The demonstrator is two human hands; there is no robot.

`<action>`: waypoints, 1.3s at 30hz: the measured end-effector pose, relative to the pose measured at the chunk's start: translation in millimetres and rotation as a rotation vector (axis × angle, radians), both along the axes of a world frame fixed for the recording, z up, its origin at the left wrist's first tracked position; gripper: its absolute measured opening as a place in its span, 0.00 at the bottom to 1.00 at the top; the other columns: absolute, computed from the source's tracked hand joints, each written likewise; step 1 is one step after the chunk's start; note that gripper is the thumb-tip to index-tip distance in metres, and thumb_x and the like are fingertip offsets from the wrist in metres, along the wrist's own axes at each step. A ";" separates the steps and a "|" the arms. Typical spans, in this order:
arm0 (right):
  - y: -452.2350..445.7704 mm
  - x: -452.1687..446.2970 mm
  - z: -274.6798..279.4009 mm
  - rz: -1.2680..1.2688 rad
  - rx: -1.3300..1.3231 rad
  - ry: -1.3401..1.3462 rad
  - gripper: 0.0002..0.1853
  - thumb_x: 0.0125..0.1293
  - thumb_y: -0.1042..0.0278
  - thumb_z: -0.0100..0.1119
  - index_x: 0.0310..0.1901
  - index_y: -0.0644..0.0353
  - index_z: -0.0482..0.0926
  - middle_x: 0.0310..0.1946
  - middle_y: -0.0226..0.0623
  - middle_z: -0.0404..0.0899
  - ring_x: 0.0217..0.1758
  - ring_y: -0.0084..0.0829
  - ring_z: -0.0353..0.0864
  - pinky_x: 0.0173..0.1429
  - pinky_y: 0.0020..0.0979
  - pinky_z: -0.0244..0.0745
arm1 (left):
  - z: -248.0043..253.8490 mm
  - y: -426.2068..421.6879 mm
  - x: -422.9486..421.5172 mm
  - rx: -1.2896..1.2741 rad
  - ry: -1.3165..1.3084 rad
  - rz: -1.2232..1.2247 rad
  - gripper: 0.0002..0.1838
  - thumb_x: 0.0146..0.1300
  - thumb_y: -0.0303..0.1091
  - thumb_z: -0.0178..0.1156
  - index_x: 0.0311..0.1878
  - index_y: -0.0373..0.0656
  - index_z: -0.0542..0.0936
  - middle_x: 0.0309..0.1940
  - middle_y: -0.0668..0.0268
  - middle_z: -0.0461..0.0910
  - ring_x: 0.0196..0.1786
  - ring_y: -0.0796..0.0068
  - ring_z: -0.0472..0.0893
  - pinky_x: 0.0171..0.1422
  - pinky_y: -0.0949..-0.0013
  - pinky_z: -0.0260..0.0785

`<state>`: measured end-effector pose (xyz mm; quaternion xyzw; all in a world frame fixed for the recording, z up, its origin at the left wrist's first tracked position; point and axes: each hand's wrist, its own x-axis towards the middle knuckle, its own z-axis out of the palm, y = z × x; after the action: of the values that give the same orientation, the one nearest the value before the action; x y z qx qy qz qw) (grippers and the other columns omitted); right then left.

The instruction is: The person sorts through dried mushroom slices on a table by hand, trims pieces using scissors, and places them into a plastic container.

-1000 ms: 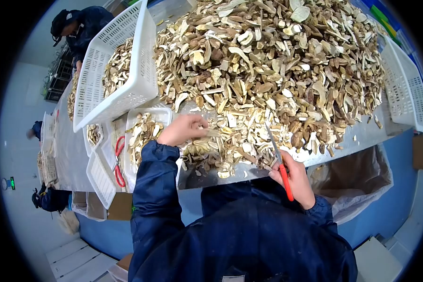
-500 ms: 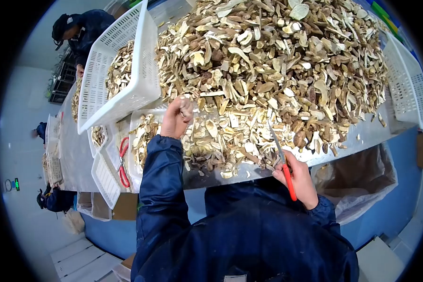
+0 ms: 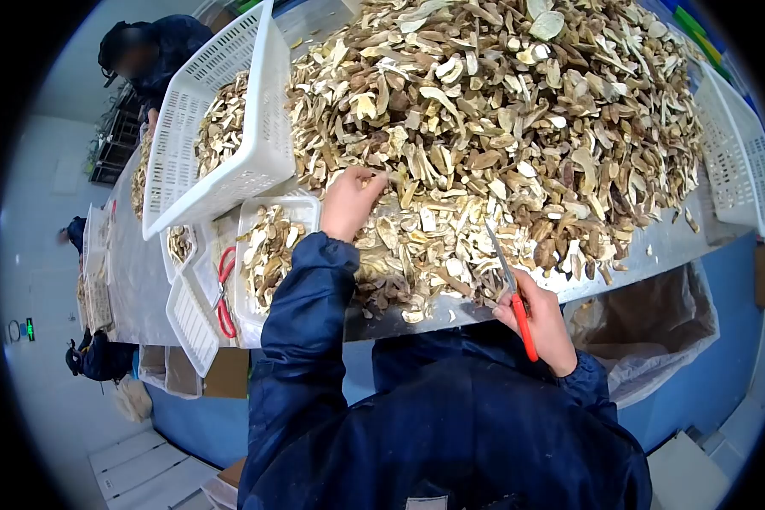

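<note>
My left hand [image 3: 354, 202] reaches to the near edge of the big heap of sliced dried mushrooms [image 3: 484, 102]. Its thumb and fingertips are pinched together; what sits between them, if anything, is too small to make out. Below it, paler slices [image 3: 425, 246] lie spread along the table edge. In my right hand [image 3: 544, 327] is a red-handled tool with a slim pointed metal blade [image 3: 499, 255], angled up over these slices. Whether it is a knife or closed scissors I cannot tell. Left of my left forearm stands a white tray [image 3: 313, 211] with mushroom slices inside.
A large white basket [image 3: 268, 144] stands at the left, slices inside. Red-handled scissors [image 3: 223, 293] lie beside a small white tray [image 3: 197, 327]. Another white basket [image 3: 739, 153] is at the right. A lined bin [image 3: 654, 331] sits below the table. Another person [image 3: 157, 55] works at far left.
My left hand has moved right and slightly up from beside the tray to the edge of the heap, uncovering more of the tray. My right hand stays put with its tool.
</note>
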<state>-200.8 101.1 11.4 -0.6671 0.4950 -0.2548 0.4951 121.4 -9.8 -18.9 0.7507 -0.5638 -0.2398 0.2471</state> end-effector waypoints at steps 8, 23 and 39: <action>0.7 -0.6 4.8 -0.001 -0.008 0.013 0.28 0.56 0.65 0.70 0.57 0.61 0.71 0.23 0.42 0.77 0.28 0.40 0.81 0.36 0.33 0.73 | -38.7 -11.5 12.0 0.051 0.144 -0.025 0.21 0.55 0.45 0.65 0.42 0.34 0.81 0.27 0.58 0.80 0.29 0.64 0.79 0.35 0.62 0.69; -3.1 2.4 2.3 0.013 -0.027 0.003 0.28 0.55 0.65 0.71 0.57 0.60 0.71 0.25 0.41 0.79 0.30 0.39 0.83 0.37 0.32 0.75 | -14.6 29.6 64.5 0.111 1.080 0.048 0.06 0.66 0.27 0.55 0.44 0.38 0.76 0.29 0.72 0.74 0.26 0.85 0.67 0.28 0.81 0.61; -0.9 8.9 2.8 0.017 0.030 -0.018 0.28 0.55 0.66 0.72 0.56 0.60 0.71 0.25 0.41 0.77 0.27 0.38 0.79 0.37 0.30 0.73 | 19.6 57.5 12.7 0.245 1.461 -0.049 0.05 0.68 0.30 0.52 0.43 0.41 0.73 0.21 0.78 0.59 0.20 0.88 0.56 0.22 0.83 0.46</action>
<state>-192.0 100.2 14.1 -0.6614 0.4887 -0.2492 0.5116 134.1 47.6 0.7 0.4090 -0.2416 -0.7449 0.4685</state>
